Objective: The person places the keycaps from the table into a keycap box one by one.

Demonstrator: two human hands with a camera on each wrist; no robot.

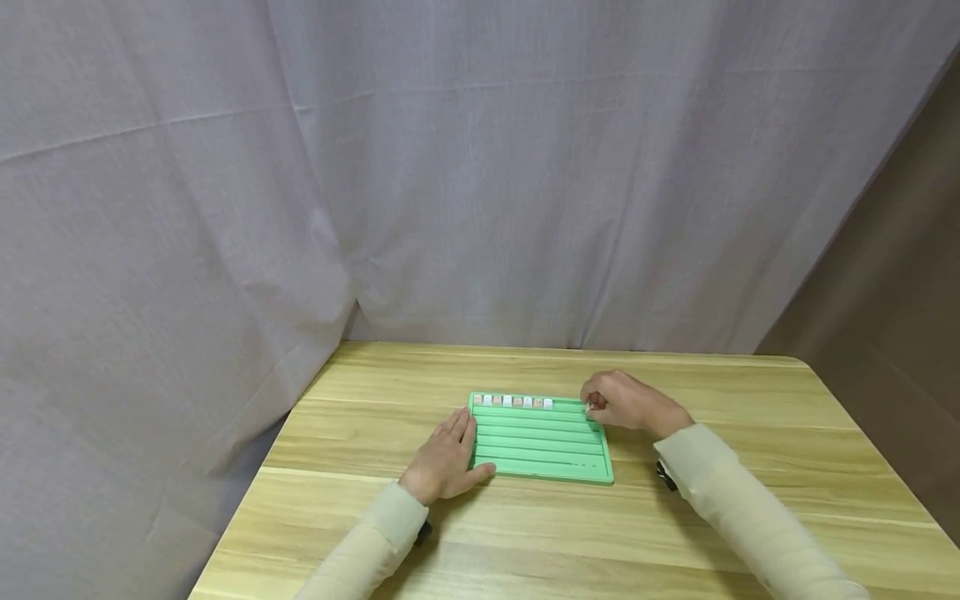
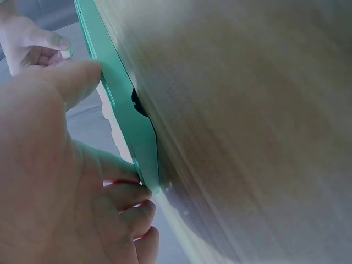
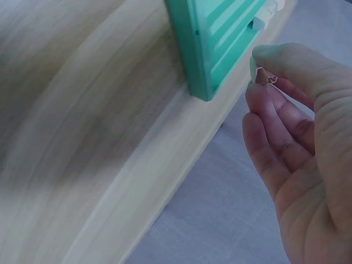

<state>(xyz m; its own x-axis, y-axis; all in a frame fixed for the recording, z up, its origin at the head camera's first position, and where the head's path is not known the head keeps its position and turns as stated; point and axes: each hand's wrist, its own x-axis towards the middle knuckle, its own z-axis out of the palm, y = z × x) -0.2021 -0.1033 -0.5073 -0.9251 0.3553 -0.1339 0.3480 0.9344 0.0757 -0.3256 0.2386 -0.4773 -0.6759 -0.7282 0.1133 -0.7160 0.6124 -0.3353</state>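
A green ridged tray (image 1: 540, 437) lies on the table. Along its far row, from the left corner, sit several white and peach keycaps (image 1: 517, 402). My left hand (image 1: 446, 458) rests against the tray's left side, its fingers extended along that edge and the thumb at the near edge. In the left wrist view, thumb and fingers touch the green rim (image 2: 124, 104). Over the tray's far right corner, my right hand (image 1: 622, 402) pinches a small keycap (image 3: 261, 76) between thumb and fingertips. The right wrist view shows this keycap held apart from the tray, mostly covered by the fingers.
The wooden table (image 1: 750, 467) extends around the tray on all sides. A grey curtain (image 1: 480, 183) hangs behind the table's far edge and down its left side. A brownish cloth (image 1: 885, 275) hangs at the right.
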